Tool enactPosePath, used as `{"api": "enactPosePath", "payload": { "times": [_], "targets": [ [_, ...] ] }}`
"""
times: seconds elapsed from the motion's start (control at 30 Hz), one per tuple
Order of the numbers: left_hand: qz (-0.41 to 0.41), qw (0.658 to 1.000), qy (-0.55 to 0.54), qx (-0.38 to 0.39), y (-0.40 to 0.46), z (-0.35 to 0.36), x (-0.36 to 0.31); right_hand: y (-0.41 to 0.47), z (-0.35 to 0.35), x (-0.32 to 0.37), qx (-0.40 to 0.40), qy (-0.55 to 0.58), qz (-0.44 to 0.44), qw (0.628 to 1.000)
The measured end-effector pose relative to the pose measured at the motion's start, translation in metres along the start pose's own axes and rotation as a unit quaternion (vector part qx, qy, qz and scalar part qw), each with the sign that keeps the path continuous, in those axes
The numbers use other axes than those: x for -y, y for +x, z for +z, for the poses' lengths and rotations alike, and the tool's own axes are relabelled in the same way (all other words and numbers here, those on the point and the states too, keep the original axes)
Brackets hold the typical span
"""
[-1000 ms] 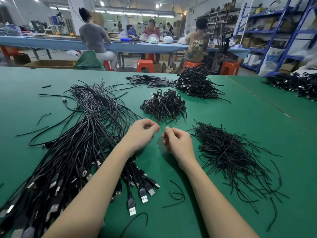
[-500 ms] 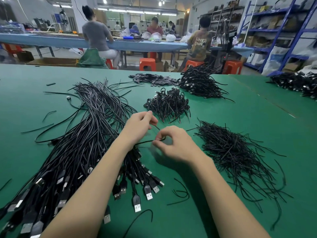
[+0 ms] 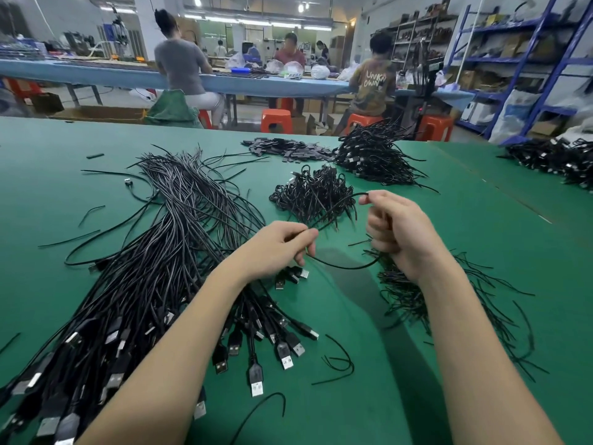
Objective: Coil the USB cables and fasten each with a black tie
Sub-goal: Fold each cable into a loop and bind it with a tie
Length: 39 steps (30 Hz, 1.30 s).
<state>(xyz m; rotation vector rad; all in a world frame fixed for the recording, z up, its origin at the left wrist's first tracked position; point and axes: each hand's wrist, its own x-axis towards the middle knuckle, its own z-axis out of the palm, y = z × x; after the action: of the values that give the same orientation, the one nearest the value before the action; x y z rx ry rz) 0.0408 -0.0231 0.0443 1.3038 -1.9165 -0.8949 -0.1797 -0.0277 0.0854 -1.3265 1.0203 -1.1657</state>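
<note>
The USB cable [image 3: 337, 207] you are coiling hangs in the air between your two hands, and both hands hold it. Out to the left of your left hand [image 3: 276, 248], and running back under that forearm, lies the big bundle of uncoiled cables [image 3: 154, 268], their plugs fanned out toward you. Your left hand pinches the cable between thumb and forefinger, the other fingers loosely curled beneath; one strand climbs from that pinch up to the right, and another sags from under the hand across to your right hand.

Just beyond the gap between your hands sits the small heap of coiled cables [image 3: 313, 195]. Your right hand [image 3: 398, 232] is closed around the cable, its raised forefinger and thumb nipping the top of the loop, its lower fingers curled over the sagging strand. Under and to the right of that wrist spreads the pile of black ties [image 3: 449, 303].

To do this turn well, I would keep the left pinch firm as the anchor and let the right hand lay each new loop to match the last, without twisting the cable. Gather the slack lower strand before reaching for a tie, or the coil will likely spring open.
</note>
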Motion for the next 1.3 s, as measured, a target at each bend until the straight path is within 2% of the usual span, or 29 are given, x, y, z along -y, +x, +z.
{"api": "enactPosePath", "payload": {
  "times": [0.07,0.13,0.17,0.23,0.27,0.3,0.33,0.4,0.43,0.47,0.53,0.63,0.7,0.77,0.83,0.93,1.0,1.07,1.13,1.2,1.3],
  "targets": [
    [-0.020,0.990,-0.134,-0.040,0.000,-0.003,-0.004,-0.001,-0.005,0.000,-0.004,-0.096,0.008,0.995],
    [-0.034,0.941,-0.324,-0.091,0.002,-0.010,-0.008,-0.004,-0.006,-0.002,0.037,-0.159,0.024,0.986],
    [-0.037,0.896,-0.431,-0.102,0.002,-0.012,-0.010,-0.005,-0.005,-0.002,0.066,-0.174,0.029,0.982],
    [-0.043,0.778,-0.619,-0.100,0.001,-0.015,-0.013,-0.008,0.002,-0.003,0.117,-0.189,0.032,0.975],
    [-0.044,0.732,-0.673,-0.099,0.002,-0.014,-0.013,-0.008,0.008,-0.004,0.135,-0.188,0.032,0.972],
    [-0.046,0.709,-0.696,-0.100,0.002,-0.011,-0.014,-0.008,0.012,-0.005,0.150,-0.182,0.031,0.971],
    [-0.056,0.719,-0.685,-0.105,0.003,-0.006,-0.015,-0.008,0.017,-0.007,0.165,-0.176,0.032,0.970],
    [-0.091,0.800,-0.581,-0.114,0.006,0.004,-0.019,-0.008,0.023,-0.011,0.197,-0.182,0.044,0.962],
    [-0.104,0.819,-0.552,-0.114,0.008,0.009,-0.023,-0.008,0.025,-0.013,0.210,-0.197,0.058,0.956],
    [-0.111,0.813,-0.560,-0.115,0.009,0.011,-0.025,-0.008,0.025,-0.015,0.219,-0.216,0.074,0.949],
    [-0.096,0.773,-0.618,-0.105,0.009,0.009,-0.028,-0.010,0.024,-0.019,0.237,-0.246,0.104,0.934],
    [-0.075,0.726,-0.678,-0.086,0.007,0.001,-0.030,-0.010,0.014,-0.021,0.259,-0.230,0.129,0.929],
    [-0.059,0.732,-0.673,-0.083,0.005,-0.004,-0.030,-0.008,0.006,-0.021,0.215,-0.238,0.107,0.941],
    [-0.043,0.749,-0.658,-0.066,0.001,-0.006,-0.031,-0.005,0.001,-0.022,0.121,-0.271,0.055,0.953],
    [-0.031,0.799,-0.600,-0.031,0.000,-0.007,-0.032,-0.001,-0.001,-0.026,0.033,-0.295,-0.010,0.955],
    [-0.017,0.900,-0.430,0.063,-0.002,-0.003,-0.034,0.001,0.006,-0.023,-0.020,-0.219,-0.056,0.974],
    [-0.044,0.934,-0.336,0.111,-0.002,0.003,-0.038,0.002,0.011,-0.014,-0.039,-0.146,-0.045,0.988],
    [-0.075,0.951,-0.278,0.110,-0.001,0.010,-0.041,0.001,0.017,-0.003,-0.044,-0.118,-0.046,0.991],
    [-0.086,0.946,-0.301,0.089,0.002,0.017,-0.042,-0.002,0.026,0.005,-0.038,-0.153,-0.075,0.985],
    [-0.079,0.913,-0.395,0.057,0.004,0.022,-0.039,-0.007,0.035,0.011,-0.002,-0.164,-0.098,0.982],
    [-0.063,0.859,-0.508,0.010,0.004,0.014,-0.034,-0.014,0.038,0.013,0.171,-0.112,-0.041,0.978]
  ]
}}
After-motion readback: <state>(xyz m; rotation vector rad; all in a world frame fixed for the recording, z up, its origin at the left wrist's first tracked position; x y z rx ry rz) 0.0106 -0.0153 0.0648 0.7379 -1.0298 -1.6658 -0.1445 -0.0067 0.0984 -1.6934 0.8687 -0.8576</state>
